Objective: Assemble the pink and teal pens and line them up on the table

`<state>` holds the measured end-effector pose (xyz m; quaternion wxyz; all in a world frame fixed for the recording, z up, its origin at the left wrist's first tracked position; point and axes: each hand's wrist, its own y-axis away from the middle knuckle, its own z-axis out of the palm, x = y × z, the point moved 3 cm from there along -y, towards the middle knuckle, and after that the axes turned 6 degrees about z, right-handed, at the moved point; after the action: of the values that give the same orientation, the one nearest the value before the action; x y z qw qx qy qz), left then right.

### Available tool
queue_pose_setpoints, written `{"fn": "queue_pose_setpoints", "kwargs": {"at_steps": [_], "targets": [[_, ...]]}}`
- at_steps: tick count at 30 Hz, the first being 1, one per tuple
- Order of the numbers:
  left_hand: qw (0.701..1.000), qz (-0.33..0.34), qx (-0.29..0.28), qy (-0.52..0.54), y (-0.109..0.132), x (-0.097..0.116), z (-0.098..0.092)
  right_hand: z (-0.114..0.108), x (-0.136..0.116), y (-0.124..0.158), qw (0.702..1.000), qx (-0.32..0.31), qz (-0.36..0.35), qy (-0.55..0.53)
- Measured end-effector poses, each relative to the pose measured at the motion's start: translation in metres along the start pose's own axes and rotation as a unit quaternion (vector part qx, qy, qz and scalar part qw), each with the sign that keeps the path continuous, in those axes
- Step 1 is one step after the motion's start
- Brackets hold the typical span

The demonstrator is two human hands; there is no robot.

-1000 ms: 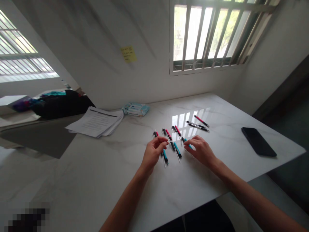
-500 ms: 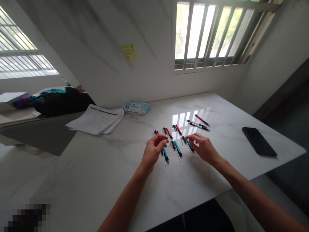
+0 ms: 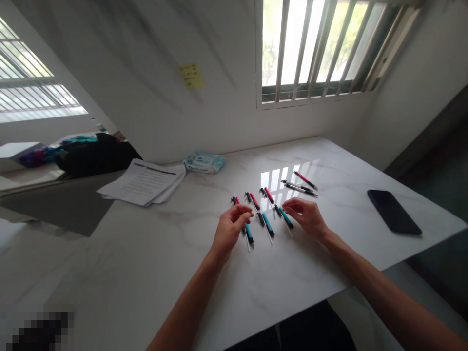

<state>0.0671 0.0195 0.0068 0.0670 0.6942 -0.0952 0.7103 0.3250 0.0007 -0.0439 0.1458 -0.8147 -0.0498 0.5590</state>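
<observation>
My left hand [image 3: 231, 226] hovers over the left end of the laid-out pen parts, thumb and fingertips pinched together; anything between them is too small to make out. Partly under it lie a teal pen barrel [image 3: 249, 233] and a thin white refill [image 3: 247, 244]. My right hand [image 3: 305, 214] is at the right teal barrel [image 3: 286, 218], its fingers loosely bent and apart, with nothing visible in them. Between the hands rests another teal barrel [image 3: 268, 224] beside a black part [image 3: 260, 218]. Behind them are red barrels [image 3: 255, 201] with black parts and refills.
Whole pens [image 3: 300, 188], one red and two silver-black, lie at the back right. A black phone [image 3: 394, 212] is near the right edge. Stacked papers [image 3: 141, 183] and a wipes packet [image 3: 205, 162] sit at the back left of the marble table [image 3: 146, 273].
My right hand has drawn slightly back from the right teal barrel, showing more of it. My left hand keeps its pinch in nearly the same place. The view has shifted a little.
</observation>
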Motion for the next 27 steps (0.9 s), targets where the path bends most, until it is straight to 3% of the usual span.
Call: {"fn": "queue_pose_setpoints", "kwargs": {"at_steps": [6, 15, 27], "targets": [[1.000, -0.003, 0.002, -0.009, -0.002, -0.003, -0.001, 0.005, -0.010, 0.003, 0.996, -0.032, -0.041, 0.076], [1.000, -0.005, -0.004, -0.011, -0.002, -0.005, 0.000, 0.009, 0.003, 0.002, 0.991, -0.071, 0.004, 0.112], [1.000, -0.003, 0.003, -0.011, -0.001, -0.002, 0.000, 0.006, 0.005, 0.001, 0.991, -0.076, 0.009, 0.111]]}}
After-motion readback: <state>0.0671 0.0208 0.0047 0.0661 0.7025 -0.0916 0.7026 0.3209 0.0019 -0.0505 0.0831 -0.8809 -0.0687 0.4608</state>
